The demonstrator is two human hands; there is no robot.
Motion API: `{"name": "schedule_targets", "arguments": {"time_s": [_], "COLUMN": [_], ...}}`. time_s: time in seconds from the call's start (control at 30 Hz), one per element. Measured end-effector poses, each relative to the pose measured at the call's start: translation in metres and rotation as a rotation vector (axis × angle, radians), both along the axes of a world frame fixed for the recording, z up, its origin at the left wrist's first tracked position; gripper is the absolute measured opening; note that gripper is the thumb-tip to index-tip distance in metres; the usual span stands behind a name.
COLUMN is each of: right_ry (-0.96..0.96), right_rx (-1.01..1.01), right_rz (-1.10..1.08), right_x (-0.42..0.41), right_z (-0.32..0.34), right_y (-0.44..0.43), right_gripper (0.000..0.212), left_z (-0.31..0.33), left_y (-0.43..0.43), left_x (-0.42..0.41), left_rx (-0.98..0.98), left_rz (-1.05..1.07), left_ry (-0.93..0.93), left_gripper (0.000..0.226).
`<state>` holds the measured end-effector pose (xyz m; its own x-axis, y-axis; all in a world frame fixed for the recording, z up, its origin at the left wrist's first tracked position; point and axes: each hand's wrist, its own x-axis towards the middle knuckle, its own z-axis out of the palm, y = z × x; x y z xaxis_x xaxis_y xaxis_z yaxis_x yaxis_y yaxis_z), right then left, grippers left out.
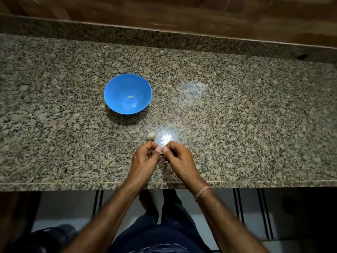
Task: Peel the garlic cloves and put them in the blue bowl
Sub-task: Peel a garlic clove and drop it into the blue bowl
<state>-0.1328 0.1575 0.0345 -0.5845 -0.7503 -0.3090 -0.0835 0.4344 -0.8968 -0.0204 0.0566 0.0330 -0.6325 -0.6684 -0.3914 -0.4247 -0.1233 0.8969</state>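
A blue bowl (116,88) stands on the granite counter, left of centre, with one pale peeled clove (131,97) lying in its bottom. A small garlic bulb (151,136) lies on the counter below the bowl. Just below the bulb, my left hand (145,157) and my right hand (177,157) meet thumb to thumb. Both pinch a small garlic clove (161,153) between their fingertips; it is almost wholly hidden by the fingers.
The speckled granite counter (237,125) runs the full width, with a raised back lip and wooden wall (182,11) behind. Its front edge (73,185) lies just under my wrists. A bright light glare (166,137) sits right of the bulb.
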Motion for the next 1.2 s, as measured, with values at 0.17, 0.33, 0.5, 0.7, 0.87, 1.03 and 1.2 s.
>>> {"name": "schedule_targets", "arguments": {"time_s": [0.17, 0.33, 0.5, 0.7, 0.87, 1.03, 1.2], "right_ry": [0.042, -0.293, 0.17, -0.09, -0.291, -0.472, -0.164], "right_rx": [-0.007, 0.011, -0.035, 0.035, -0.041, -0.097, 0.024], "right_rz": [-0.011, -0.152, -0.048, -0.072, -0.272, -0.338, -0.29], "right_x": [0.005, 0.01, 0.01, 0.008, 0.012, 0.01, 0.003], "right_z": [-0.002, -0.003, -0.004, -0.01, -0.015, -0.008, -0.024], "right_y": [0.003, 0.003, 0.0, -0.002, -0.011, -0.017, -0.027], "right_gripper": [0.029, 0.025, 0.024, 0.022, 0.017, 0.015, 0.016], "left_z": [-0.001, -0.001, -0.008, -0.012, -0.013, -0.014, -0.014], "left_y": [0.003, 0.009, 0.005, 0.009, 0.011, 0.004, 0.002], "left_x": [-0.003, -0.005, -0.008, -0.013, -0.015, -0.016, -0.016], "left_rx": [-0.004, -0.176, 0.109, 0.122, 0.089, 0.051, -0.074], "left_rz": [-0.085, -0.184, -0.126, -0.038, 0.15, 0.222, 0.244], "left_ry": [-0.059, -0.101, -0.11, -0.089, -0.013, -0.029, -0.127], "left_gripper": [0.026, 0.024, 0.028, 0.02, 0.014, 0.009, 0.009]}}
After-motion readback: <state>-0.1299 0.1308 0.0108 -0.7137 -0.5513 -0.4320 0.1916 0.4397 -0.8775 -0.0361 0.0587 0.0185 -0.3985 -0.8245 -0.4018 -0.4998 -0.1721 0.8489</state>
